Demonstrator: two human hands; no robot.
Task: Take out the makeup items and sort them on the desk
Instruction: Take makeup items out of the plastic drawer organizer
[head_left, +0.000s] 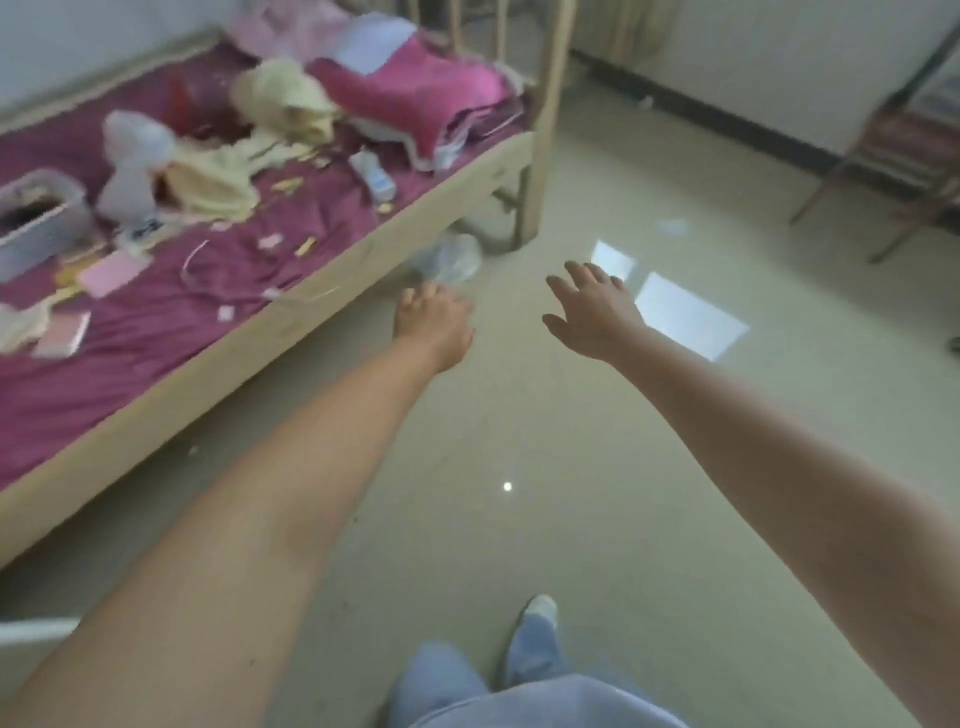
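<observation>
Both my left hand and right hand hang spread and empty over the floor, while the small, light, probably slippery makeup items lie scattered on the bed, best pinched by their edges.

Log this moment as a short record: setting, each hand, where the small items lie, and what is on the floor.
setting: bedroom, bed with magenta sheet
left hand: open, empty, over floor by bed edge
right hand: open, empty, fingers spread
items: pink flat case, grey box, white tube, small bits scattered on sheet
floor: clear plastic bag near bed leg
</observation>
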